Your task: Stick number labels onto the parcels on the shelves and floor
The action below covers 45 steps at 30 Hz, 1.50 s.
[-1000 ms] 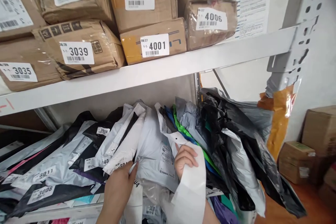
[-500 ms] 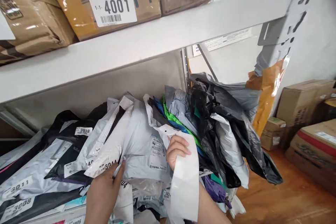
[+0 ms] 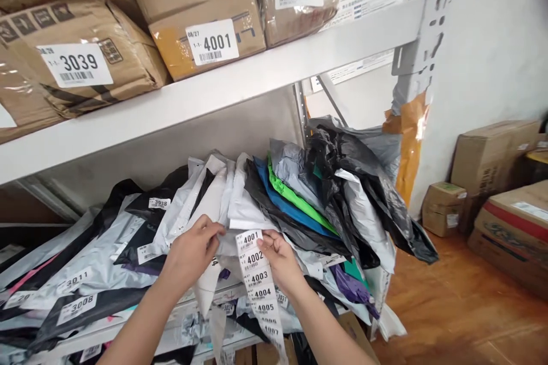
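Label strip [image 3: 258,275], white and numbered from 4001 down to 4007, hangs before plastic mailer bags [image 3: 96,254], its top pinched between thumb and fingers of the right hand [image 3: 280,259]; the left hand [image 3: 190,251] curls near it, grip unclear; above, cardboard boxes [image 3: 169,43] sit on a white shelf [image 3: 214,94]

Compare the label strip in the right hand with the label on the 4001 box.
The label strip carries several numbers, 4001 topmost; the box label carries just one, 4001. The strip hangs from the right hand; the box label is stuck to the 4001 box. Both are white with black print.
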Motion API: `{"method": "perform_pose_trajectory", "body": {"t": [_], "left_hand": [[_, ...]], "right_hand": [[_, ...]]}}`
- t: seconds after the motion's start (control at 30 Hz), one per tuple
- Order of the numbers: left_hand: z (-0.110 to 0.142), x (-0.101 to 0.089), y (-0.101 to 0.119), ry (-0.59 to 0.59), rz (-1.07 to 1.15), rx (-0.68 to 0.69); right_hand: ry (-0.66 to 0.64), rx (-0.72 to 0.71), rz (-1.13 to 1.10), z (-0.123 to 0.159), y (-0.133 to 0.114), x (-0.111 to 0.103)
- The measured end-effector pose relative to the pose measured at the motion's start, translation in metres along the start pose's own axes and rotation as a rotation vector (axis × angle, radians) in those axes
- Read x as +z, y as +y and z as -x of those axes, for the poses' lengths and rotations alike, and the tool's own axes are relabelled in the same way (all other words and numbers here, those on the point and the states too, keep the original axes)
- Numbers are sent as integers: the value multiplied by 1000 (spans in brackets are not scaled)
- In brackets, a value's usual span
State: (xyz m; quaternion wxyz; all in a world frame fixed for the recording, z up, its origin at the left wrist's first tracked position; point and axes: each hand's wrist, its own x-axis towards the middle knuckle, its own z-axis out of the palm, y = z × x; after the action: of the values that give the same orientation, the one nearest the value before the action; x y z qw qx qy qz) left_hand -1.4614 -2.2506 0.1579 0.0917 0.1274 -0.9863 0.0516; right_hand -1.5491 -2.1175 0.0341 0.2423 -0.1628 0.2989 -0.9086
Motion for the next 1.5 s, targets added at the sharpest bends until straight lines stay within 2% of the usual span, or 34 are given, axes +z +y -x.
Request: {"method": "perform_pose_trajectory", "body": {"t": [0.07,0.17,0.4,0.5,0.6,0.73,0.83,0.97,1.07,1.23,1.3,1.37,1.43,1.5], "left_hand": [[-4,-3,-2,-75,23,114],[-10,-8,-2,-111,109,173],[-27,-18,-4,-226,396,115],[-32,-15,-6,-168,358,93],[-32,-11,-5,-66,243,8],[-26,-8,2,30,163,-26],[-23,-6,7,60,120,-47],[-22,-3,7,61,75,-59],[-23,0,7,52,49,-58],[-20,0,7,30,27,-40],[-15,-7,7,40,30,-44],[-9,-18,7,123,16,-50],[-5,-30,7,182,-15,77],[-4,-38,5,92,-17,336]], "right_hand": [[22,-4,-32,2,2,1],[56,-7,-37,3,8,2],[107,-7,4,-11,27,19],[130,-38,44,-19,33,32],[154,-71,80,-21,35,42],[127,-50,88,-16,34,47],[141,-34,100,-8,32,47],[169,-21,107,4,31,47],[81,30,119,13,31,43],[74,41,199,35,32,21],[2,45,213,46,27,8],[-129,36,208,57,16,-2],[-235,28,205,64,-1,-8],[-256,6,218,66,-20,-4]]}}
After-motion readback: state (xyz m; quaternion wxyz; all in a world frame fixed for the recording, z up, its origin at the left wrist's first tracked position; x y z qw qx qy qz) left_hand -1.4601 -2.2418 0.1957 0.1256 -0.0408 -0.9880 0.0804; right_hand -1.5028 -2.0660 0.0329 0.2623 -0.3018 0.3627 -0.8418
